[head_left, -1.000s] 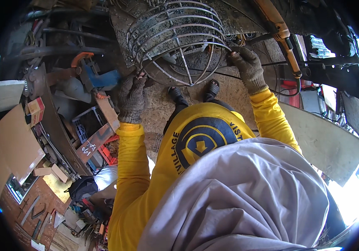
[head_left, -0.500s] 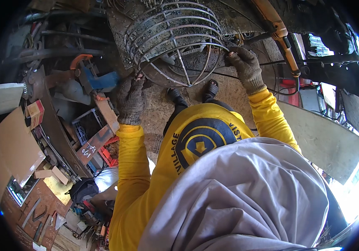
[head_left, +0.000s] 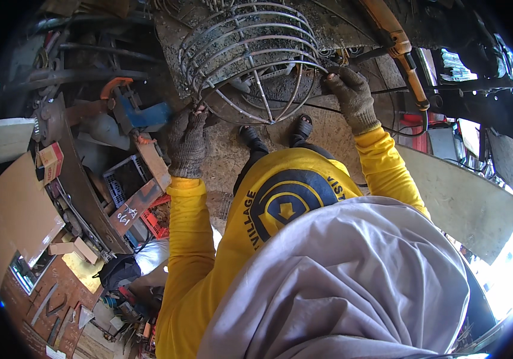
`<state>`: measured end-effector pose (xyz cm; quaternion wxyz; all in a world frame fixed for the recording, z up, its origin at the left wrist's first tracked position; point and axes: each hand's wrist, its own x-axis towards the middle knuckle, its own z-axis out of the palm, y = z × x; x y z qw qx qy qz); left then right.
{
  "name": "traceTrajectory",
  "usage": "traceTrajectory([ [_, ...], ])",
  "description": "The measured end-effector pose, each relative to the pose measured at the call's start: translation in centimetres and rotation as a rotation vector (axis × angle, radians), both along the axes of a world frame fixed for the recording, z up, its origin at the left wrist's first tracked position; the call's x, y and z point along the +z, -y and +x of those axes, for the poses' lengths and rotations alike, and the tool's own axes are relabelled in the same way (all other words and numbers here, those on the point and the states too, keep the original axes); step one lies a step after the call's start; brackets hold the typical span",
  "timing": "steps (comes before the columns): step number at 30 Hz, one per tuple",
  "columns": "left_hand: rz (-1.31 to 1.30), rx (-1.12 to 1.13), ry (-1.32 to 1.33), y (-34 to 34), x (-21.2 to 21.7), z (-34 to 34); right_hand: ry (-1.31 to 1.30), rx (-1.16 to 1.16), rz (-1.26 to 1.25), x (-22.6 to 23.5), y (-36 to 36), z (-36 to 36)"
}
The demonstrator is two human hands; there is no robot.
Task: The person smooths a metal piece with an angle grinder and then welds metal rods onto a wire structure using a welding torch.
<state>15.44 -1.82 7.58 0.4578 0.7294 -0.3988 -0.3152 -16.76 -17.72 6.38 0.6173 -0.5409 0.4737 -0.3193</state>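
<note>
A rounded cage of bent metal rods [head_left: 251, 62], with several curved hoops joined by cross bars, rests at the top middle over a debris-strewn work surface [head_left: 169, 42]. My left hand [head_left: 187, 142], in a dark knitted glove with bare fingertips, is closed on the cage's near left rim. At the near right rim, my right hand [head_left: 354, 99] in a matching glove pinches the end of the same hoop. Both arms are stretched forward in yellow sleeves. The undersides of the fingers are partly hidden.
An orange power tool [head_left: 392, 37] with a cord hangs at the upper right. A blue and orange clamp-like tool [head_left: 146, 115] lies left of my left hand. Cardboard [head_left: 20, 209], crates and scrap crowd the left side; a pale panel [head_left: 460, 191] leans at right.
</note>
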Motion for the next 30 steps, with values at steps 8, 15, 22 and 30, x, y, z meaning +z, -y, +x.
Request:
traceTrajectory([
  [8, -0.010, 0.037, -0.091, -0.2, 0.0, 0.0, 0.167, -0.107, 0.105, 0.6, -0.4, 0.0],
  [15, 0.048, 0.103, -0.397, 0.7, 1.9, -1.5, 0.056, -0.332, -0.342, 2.9, -1.8, -6.3],
  [22, -0.044, -0.023, 0.001, 0.3, -0.5, -0.1, -0.381, -1.235, -0.726, 8.1, 6.3, -20.2],
  [30, -0.142, 0.029, -0.309, 0.6, 0.9, -0.7, -0.752, -0.789, -0.333, -0.6, 14.7, -35.9],
])
